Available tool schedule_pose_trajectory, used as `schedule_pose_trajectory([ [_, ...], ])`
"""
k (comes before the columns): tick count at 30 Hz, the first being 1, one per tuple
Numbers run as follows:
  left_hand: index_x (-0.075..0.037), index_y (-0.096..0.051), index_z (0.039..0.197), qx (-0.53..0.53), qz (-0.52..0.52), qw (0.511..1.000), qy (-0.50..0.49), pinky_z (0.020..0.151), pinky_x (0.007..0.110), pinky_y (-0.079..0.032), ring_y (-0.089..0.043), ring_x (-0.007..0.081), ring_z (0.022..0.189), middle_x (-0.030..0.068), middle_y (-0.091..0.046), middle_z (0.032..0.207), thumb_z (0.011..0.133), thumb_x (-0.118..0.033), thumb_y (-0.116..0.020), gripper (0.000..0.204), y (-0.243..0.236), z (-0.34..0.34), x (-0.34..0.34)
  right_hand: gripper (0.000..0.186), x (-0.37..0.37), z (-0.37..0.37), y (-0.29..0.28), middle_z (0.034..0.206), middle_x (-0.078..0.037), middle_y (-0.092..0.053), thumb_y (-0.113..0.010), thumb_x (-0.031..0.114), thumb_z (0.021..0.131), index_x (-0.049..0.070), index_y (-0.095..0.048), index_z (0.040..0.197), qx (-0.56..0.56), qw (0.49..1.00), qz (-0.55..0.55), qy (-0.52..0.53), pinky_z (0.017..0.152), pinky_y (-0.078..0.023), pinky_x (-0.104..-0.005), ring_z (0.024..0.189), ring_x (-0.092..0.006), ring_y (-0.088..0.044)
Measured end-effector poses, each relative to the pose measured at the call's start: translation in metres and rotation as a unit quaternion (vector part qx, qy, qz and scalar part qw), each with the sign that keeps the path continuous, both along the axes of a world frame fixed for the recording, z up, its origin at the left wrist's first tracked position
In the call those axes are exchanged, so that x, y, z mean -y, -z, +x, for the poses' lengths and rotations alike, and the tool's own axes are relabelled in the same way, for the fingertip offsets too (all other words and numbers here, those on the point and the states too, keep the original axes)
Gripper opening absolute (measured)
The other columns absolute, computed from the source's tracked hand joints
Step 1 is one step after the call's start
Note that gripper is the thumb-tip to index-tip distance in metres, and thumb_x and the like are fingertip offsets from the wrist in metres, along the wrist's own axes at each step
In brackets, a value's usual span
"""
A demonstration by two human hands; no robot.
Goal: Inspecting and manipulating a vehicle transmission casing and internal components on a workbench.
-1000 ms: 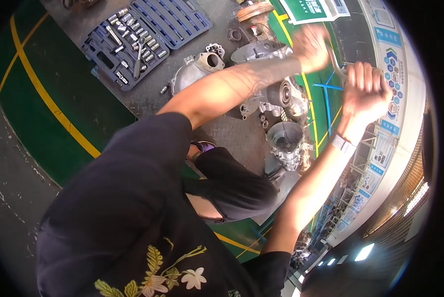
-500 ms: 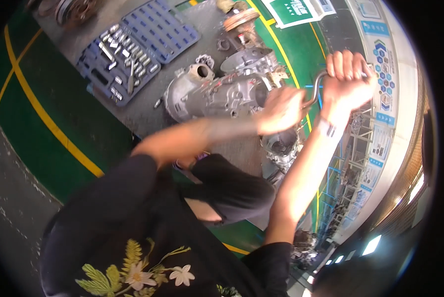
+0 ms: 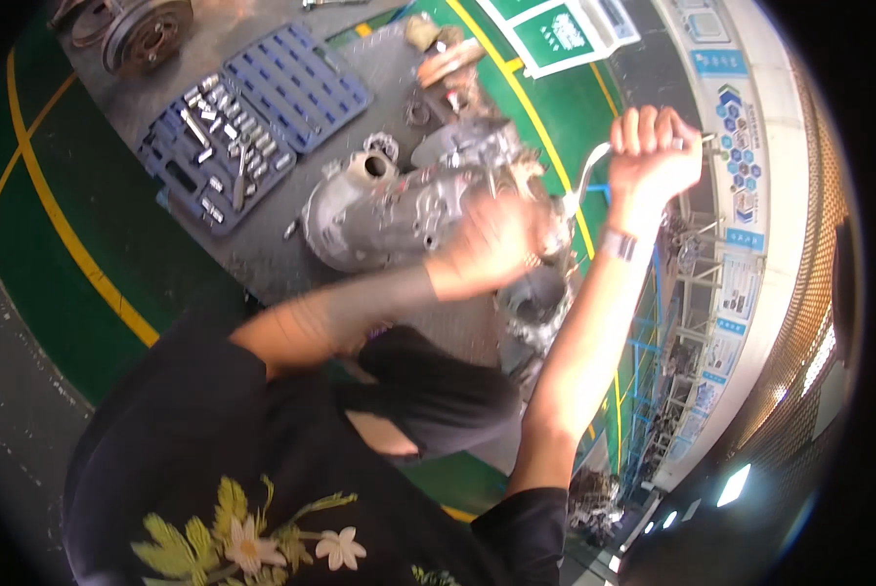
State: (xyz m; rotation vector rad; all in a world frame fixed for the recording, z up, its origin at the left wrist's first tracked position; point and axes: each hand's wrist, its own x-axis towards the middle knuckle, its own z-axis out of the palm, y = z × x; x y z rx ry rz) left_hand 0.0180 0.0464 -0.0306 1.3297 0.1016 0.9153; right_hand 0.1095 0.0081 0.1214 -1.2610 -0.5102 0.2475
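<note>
The right hand (image 3: 653,156), at the right, is closed in a fist around a bent metal crank (image 3: 586,168), whose curved shaft runs out to its left. The left hand (image 3: 496,239) is blurred over the right part of a grey metal casing (image 3: 384,217), so I cannot tell whether its fingers grip anything; farther left, an open blue tool case (image 3: 332,109) with silver sockets (image 3: 262,154) lies on the worktop (image 3: 272,262).

I see the right hand (image 3: 651,156) wrapped around a bent silver bar (image 3: 590,172), a light wristband (image 3: 619,244) below it. The left hand (image 3: 491,244) blurs in front of the grey gearbox housing (image 3: 399,213); I can't tell whether it grips anything. On the bench (image 3: 268,256), I have an open blue socket-set case (image 3: 301,83) left of the housing.
</note>
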Motion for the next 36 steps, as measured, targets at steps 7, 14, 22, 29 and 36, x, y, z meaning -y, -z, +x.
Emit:
schedule_pose_trajectory([
  [7,-0.007,-0.061,0.079,0.01,0.075,0.994,-0.072,0.047,0.035,-0.046,-0.062,0.0223,0.054,0.0058,-0.062,0.063,0.093,-0.015,-0.046,0.022,0.038,0.02,-0.026,0.032,-0.01,-0.004,0.002,0.049,0.0,-0.022,-0.045,0.023,0.079,0.014,-0.027,0.055,-0.028,0.997,-0.007,0.077,0.044,-0.018,-0.0313,0.043,-0.0135,-0.018],
  [14,-0.003,-0.056,0.107,-0.034,0.08,0.98,-0.178,0.062,0.028,-0.049,-0.063,0.0177,0.067,0.0108,-0.065,0.079,0.086,-0.002,-0.046,0.023,0.033,0.023,0.0,0.038,-0.013,-0.011,0.0,0.049,0.002,-0.021,-0.044,0.027,0.085,0.014,-0.027,0.054,-0.046,0.999,-0.018,0.003,0.047,-0.02,-0.0314,0.045,-0.0137,-0.019],
  [22,-0.005,-0.056,0.112,0.126,-0.223,0.905,0.341,0.075,0.029,-0.057,-0.065,0.0153,0.09,0.0063,-0.065,0.107,0.095,-0.002,-0.043,0.022,0.126,0.064,-0.082,0.039,-0.051,-0.04,0.017,0.05,0.006,-0.02,-0.053,0.025,0.087,0.019,-0.027,0.058,-0.109,0.991,0.058,0.054,0.041,-0.014,-0.0284,0.043,-0.0092,-0.017],
  [29,-0.005,-0.052,0.074,-0.047,0.152,0.983,-0.087,0.064,0.039,-0.045,-0.057,0.0221,0.073,0.0112,-0.055,0.073,0.076,0.002,-0.057,0.009,0.034,0.032,0.0,0.036,-0.038,-0.067,0.021,0.05,0.003,-0.02,-0.045,0.021,0.088,0.015,-0.026,0.058,-0.053,0.991,0.114,-0.035,0.039,-0.014,-0.0281,0.042,-0.0089,-0.016],
  [36,0.0,-0.062,0.099,-0.205,0.288,0.93,-0.096,0.07,0.045,-0.052,-0.065,0.0307,0.091,0.0217,-0.063,0.103,0.076,-0.01,-0.067,0.025,0.026,0.05,-0.013,0.035,-0.045,-0.068,0.031,0.05,0.004,-0.021,-0.046,0.023,0.089,0.015,-0.027,0.06,0.001,0.985,0.147,-0.085,0.038,-0.014,-0.0285,0.041,-0.0089,-0.015],
])
